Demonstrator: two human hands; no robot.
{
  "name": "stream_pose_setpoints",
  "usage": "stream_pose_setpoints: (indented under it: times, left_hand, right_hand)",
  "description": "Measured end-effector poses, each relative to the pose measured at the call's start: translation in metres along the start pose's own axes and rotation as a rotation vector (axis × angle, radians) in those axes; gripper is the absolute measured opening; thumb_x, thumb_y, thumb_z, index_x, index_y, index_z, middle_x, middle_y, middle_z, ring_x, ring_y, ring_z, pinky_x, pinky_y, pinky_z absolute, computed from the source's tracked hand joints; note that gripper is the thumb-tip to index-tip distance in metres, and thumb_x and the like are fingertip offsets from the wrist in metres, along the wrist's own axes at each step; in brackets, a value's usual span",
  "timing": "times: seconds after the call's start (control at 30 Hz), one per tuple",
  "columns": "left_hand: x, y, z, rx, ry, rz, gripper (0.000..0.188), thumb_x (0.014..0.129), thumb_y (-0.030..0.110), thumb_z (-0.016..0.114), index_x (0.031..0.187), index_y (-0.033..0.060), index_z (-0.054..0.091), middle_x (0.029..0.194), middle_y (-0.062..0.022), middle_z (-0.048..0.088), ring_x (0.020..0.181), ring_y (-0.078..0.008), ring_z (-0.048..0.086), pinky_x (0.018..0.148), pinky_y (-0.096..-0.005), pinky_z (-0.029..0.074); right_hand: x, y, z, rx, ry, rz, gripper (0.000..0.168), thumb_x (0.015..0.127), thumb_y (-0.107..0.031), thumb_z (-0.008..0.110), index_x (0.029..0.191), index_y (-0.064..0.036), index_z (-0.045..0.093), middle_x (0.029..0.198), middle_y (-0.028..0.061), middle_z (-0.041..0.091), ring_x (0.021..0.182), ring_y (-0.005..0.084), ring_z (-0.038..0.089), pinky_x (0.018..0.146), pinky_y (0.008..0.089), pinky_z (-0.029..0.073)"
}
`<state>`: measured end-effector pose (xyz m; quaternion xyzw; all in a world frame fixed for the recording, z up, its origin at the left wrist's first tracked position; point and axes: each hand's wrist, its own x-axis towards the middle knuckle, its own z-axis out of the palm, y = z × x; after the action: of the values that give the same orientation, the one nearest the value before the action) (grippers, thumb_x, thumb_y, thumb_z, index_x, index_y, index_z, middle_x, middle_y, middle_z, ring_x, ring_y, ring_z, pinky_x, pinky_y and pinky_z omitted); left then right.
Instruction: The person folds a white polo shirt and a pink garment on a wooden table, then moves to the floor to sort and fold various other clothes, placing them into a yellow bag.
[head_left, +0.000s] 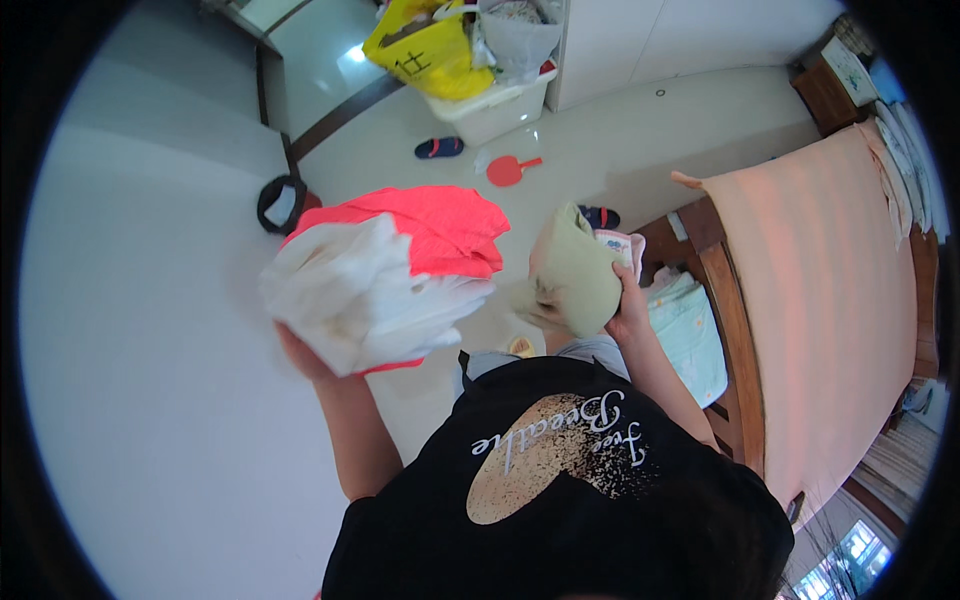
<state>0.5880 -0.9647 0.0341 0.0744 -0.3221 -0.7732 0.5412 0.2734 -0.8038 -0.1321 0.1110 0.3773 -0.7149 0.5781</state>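
My left hand (301, 352) grips a bundle of fabric from below, its fingers mostly hidden. On top lies a crumpled white cloth (360, 292) with a few brownish marks. Beneath and behind it spreads a bright coral-pink cloth (442, 225). In my right hand (632, 304) is a folded light-green cloth (577, 277), pinched at its right side with the thumb on top. A white cloth with a pink edge and a blue print (622, 246) shows just beyond that hand; whether it is held too, I cannot tell. The two bundles are apart, above the floor.
A bed with a peach striped sheet (817, 300) and wooden frame stands at right, a mint-green fabric (686, 337) by its side. Ahead lie a red table tennis bat (505, 171), dark slippers (439, 147) and a white storage box (495, 112) bearing a yellow bag (427, 56). A black-rimmed bin (264, 206) stands left.
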Motion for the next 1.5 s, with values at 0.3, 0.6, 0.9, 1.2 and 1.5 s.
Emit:
stream_pose_setpoints:
  times: [0.3, 0.6, 0.9, 1.2, 1.5]
  left_hand:
    - [0.172, -0.065, 0.021, 0.427, 0.416, -0.039, 0.049, 0.092, 0.038, 0.034, 0.121, -0.0006, 0.044, 0.116, -0.0137, 0.053, 0.104, -0.0267, 0.054, 0.088, -0.0373, 0.044]
    - [0.237, -0.19, 0.042, 0.779, 0.08, -0.638, 0.066, 0.073, -0.002, 0.055, 0.133, 0.0013, 0.027, 0.128, -0.0158, 0.042, 0.116, -0.0235, 0.045, 0.095, -0.0354, 0.039]
    - [0.285, -0.23, 0.026, 0.64, -0.185, -0.808, 0.085, 0.071, 0.006, 0.069, 0.137, -0.0003, 0.015, 0.133, -0.0126, 0.034, 0.121, -0.0198, 0.037, 0.098, -0.0321, 0.034]
    - [0.309, -0.22, 0.016, 0.734, -0.177, -0.943, 0.049, 0.075, 0.005, 0.067, 0.119, -0.0004, 0.046, 0.108, -0.0067, 0.057, 0.099, -0.0139, 0.054, 0.087, -0.0291, 0.043]
    - [0.308, -0.206, -0.001, 0.82, 0.228, -1.055, 0.037, 0.077, 0.002, 0.057, 0.112, -0.003, 0.051, 0.103, -0.0121, 0.059, 0.09, -0.0197, 0.059, 0.078, -0.032, 0.048]
  right_hand:
    - [0.129, -0.103, 0.086, 0.031, -0.029, -0.023, 0.044, 0.088, -0.021, 0.047, 0.125, 0.002, 0.038, 0.115, 0.0176, 0.052, 0.103, 0.0285, 0.055, 0.087, 0.0412, 0.047]
    - [0.192, -0.15, 0.182, 0.018, -0.054, -0.171, 0.039, 0.086, -0.019, 0.054, 0.116, 0.003, 0.045, 0.106, 0.0148, 0.057, 0.094, 0.0228, 0.059, 0.081, 0.0351, 0.049]
    - [0.188, -0.146, 0.223, -0.041, -0.216, -0.137, 0.042, 0.089, -0.025, 0.052, 0.123, -0.002, 0.042, 0.113, 0.0109, 0.053, 0.101, 0.0183, 0.053, 0.085, 0.0313, 0.045]
    - [0.205, -0.139, 0.236, 0.074, -0.27, -0.03, 0.045, 0.091, -0.031, 0.048, 0.126, -0.003, 0.039, 0.12, 0.0107, 0.05, 0.109, 0.0206, 0.049, 0.089, 0.0336, 0.042]
    - [0.23, -0.151, 0.171, 0.364, -0.004, -0.082, 0.033, 0.09, -0.032, 0.05, 0.114, -0.009, 0.048, 0.098, 0.005, 0.055, 0.082, 0.0148, 0.052, 0.074, 0.0323, 0.048]
